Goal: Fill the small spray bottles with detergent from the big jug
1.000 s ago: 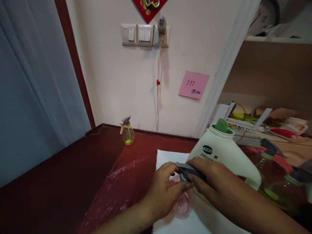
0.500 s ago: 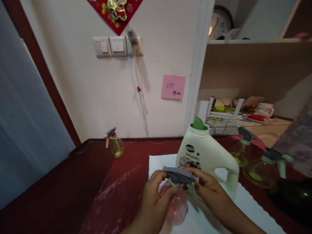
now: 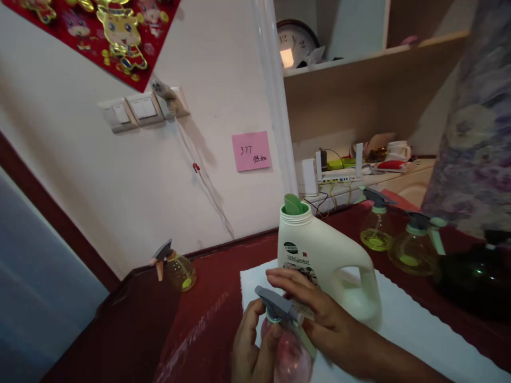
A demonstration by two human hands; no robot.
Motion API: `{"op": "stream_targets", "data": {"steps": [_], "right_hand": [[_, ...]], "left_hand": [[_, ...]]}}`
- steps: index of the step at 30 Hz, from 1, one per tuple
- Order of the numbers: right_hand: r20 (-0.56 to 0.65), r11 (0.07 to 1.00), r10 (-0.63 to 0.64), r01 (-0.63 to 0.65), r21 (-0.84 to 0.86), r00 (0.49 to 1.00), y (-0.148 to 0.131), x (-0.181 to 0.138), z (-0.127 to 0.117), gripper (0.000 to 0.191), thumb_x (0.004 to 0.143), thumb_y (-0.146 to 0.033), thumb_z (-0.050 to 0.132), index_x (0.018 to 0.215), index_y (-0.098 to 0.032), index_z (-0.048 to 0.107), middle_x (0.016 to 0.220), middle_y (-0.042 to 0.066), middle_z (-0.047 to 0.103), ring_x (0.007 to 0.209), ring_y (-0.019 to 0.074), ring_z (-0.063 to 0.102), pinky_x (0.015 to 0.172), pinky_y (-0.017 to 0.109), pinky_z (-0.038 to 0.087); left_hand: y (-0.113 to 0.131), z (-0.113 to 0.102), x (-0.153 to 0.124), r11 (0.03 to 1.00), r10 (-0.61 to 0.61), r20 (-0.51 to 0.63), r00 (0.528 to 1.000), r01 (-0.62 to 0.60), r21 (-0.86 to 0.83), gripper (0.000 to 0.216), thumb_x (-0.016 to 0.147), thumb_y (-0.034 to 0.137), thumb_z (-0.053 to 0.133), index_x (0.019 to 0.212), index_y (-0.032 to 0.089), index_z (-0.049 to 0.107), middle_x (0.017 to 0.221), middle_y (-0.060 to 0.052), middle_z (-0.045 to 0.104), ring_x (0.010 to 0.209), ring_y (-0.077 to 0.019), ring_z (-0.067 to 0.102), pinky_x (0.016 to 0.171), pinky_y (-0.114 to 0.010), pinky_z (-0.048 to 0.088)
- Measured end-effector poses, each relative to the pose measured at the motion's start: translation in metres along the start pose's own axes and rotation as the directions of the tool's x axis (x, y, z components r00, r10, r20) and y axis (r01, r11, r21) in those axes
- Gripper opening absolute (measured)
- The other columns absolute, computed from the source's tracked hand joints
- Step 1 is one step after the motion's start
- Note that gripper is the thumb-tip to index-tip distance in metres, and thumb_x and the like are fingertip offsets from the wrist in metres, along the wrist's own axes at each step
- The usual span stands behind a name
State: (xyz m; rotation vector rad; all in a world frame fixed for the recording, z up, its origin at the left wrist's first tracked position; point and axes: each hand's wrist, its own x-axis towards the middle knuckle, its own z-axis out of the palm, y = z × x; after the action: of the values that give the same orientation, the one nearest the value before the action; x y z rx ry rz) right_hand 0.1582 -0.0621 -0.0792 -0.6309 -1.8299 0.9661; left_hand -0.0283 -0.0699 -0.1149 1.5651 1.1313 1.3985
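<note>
My left hand (image 3: 252, 346) is closed around the neck of a pink spray bottle (image 3: 293, 355), which leans a little. A grey spray head (image 3: 277, 302) sits on the bottle, its pale green trigger hanging down towards the right. My right hand (image 3: 323, 316) lies against the nozzle end with its fingers stretched out; its thumb is hard to make out. Just behind the hands a pale green handled jug (image 3: 339, 250) stands uncapped on a white cloth (image 3: 415, 324). A green scoop-like piece (image 3: 293, 204) pokes out of its mouth.
A yellowish spray bottle (image 3: 181, 272) stands at the left of the red table. Two clear spray bottles, one nearer (image 3: 411, 255) and one farther (image 3: 376, 231), stand at the right beside a dark glossy object (image 3: 475, 279). The wall with its cord (image 3: 205, 183) rises behind.
The view has turned right and tilted. My right hand's fingers have gone from pinching at the nozzle to lying stretched beside it. The left hand still grips the bottle neck.
</note>
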Motion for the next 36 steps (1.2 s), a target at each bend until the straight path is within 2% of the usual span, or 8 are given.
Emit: {"op": "stream_targets", "data": {"steps": [3, 7, 10, 17, 20, 23, 28, 36], "right_hand": [[0.079, 0.984, -0.126, 0.135, -0.114, 0.989, -0.012, 0.005, -0.007, 0.055, 0.101, -0.016, 0.047, 0.149, -0.041, 0.041, 0.159, 0.001, 0.033, 0.146, 0.0172, 0.031, 0.120, 0.047, 0.026], [0.116, 0.960, -0.229, 0.243, -0.136, 0.967, -0.024, 0.017, -0.015, 0.049, 0.097, -0.006, 0.045, 0.140, -0.029, 0.055, 0.148, 0.003, 0.051, 0.138, 0.0140, 0.043, 0.116, 0.039, 0.035], [0.145, 0.956, -0.220, 0.243, -0.163, 0.965, -0.027, 0.022, -0.016, 0.043, 0.097, -0.006, 0.046, 0.134, -0.022, 0.060, 0.139, 0.005, 0.060, 0.130, 0.0136, 0.052, 0.112, 0.034, 0.041], [0.083, 0.948, -0.252, 0.263, -0.176, 0.964, -0.024, 0.023, -0.010, 0.041, 0.095, -0.002, 0.048, 0.131, -0.016, 0.062, 0.134, 0.008, 0.063, 0.126, 0.0114, 0.057, 0.108, 0.025, 0.044], [0.091, 0.953, -0.235, 0.248, -0.173, 0.968, -0.025, 0.022, -0.008, 0.040, 0.096, -0.003, 0.047, 0.130, -0.017, 0.062, 0.133, 0.007, 0.063, 0.125, 0.0121, 0.057, 0.108, 0.026, 0.044], [0.104, 0.959, -0.219, 0.234, -0.162, 0.970, -0.027, 0.022, -0.009, 0.044, 0.096, -0.003, 0.047, 0.133, -0.021, 0.060, 0.136, 0.006, 0.062, 0.125, 0.0134, 0.057, 0.108, 0.029, 0.045], [0.113, 0.955, -0.215, 0.233, -0.186, 0.970, -0.029, 0.024, -0.010, 0.040, 0.097, -0.004, 0.045, 0.130, -0.019, 0.061, 0.133, 0.007, 0.063, 0.124, 0.0140, 0.057, 0.108, 0.030, 0.045], [0.093, 0.948, -0.210, 0.226, -0.222, 0.973, -0.027, 0.022, -0.010, 0.040, 0.097, -0.005, 0.046, 0.133, -0.016, 0.059, 0.132, 0.009, 0.063, 0.126, 0.0148, 0.056, 0.107, 0.031, 0.046]], "left_hand": [[0.006, 0.001, 0.001, 0.999, -0.029, -0.033, 0.999, 0.029, -0.014, 0.046, 0.081, 0.059, 0.070, 0.111, 0.024, 0.072, 0.118, -0.007, 0.072, 0.111, -0.0289, 0.065, 0.095, -0.033, 0.052], [0.016, 0.002, 0.003, 1.000, -0.014, -0.032, 0.999, 0.014, -0.022, 0.044, 0.080, 0.061, 0.071, 0.106, 0.026, 0.075, 0.108, -0.006, 0.075, 0.103, -0.0292, 0.068, 0.093, -0.035, 0.054], [0.015, 0.002, 0.002, 1.000, -0.005, -0.058, 0.998, 0.004, -0.021, 0.044, 0.079, 0.060, 0.073, 0.107, 0.026, 0.075, 0.108, -0.006, 0.075, 0.105, -0.0294, 0.068, 0.094, -0.036, 0.054], [0.004, 0.000, 0.000, 1.000, -0.009, -0.103, 0.995, 0.009, 0.003, 0.052, 0.074, 0.062, 0.077, 0.108, 0.023, 0.074, 0.114, -0.009, 0.074, 0.112, -0.0313, 0.066, 0.097, -0.037, 0.052], [0.005, 0.002, 0.002, 1.000, -0.020, -0.127, 0.992, 0.016, -0.027, 0.057, 0.069, 0.058, 0.083, 0.110, 0.020, 0.072, 0.114, -0.011, 0.073, 0.111, -0.0314, 0.066, 0.097, -0.038, 0.052], [0.009, 0.004, 0.005, 0.997, -0.047, -0.112, 0.993, 0.040, -0.068, 0.055, 0.065, 0.056, 0.086, 0.103, 0.020, 0.071, 0.106, -0.009, 0.074, 0.100, -0.0283, 0.068, 0.089, -0.036, 0.055], [0.014, 0.004, 0.006, 0.995, -0.062, -0.066, 0.996, 0.056, -0.083, 0.049, 0.071, 0.057, 0.081, 0.103, 0.021, 0.072, 0.104, -0.007, 0.075, 0.101, -0.0275, 0.068, 0.091, -0.035, 0.054], [0.012, 0.003, -0.003, 0.995, -0.099, -0.089, 0.991, 0.100, 0.007, 0.053, 0.079, 0.065, 0.070, 0.112, 0.024, 0.074, 0.113, -0.007, 0.076, 0.114, -0.0301, 0.066, 0.097, -0.034, 0.052]]}}
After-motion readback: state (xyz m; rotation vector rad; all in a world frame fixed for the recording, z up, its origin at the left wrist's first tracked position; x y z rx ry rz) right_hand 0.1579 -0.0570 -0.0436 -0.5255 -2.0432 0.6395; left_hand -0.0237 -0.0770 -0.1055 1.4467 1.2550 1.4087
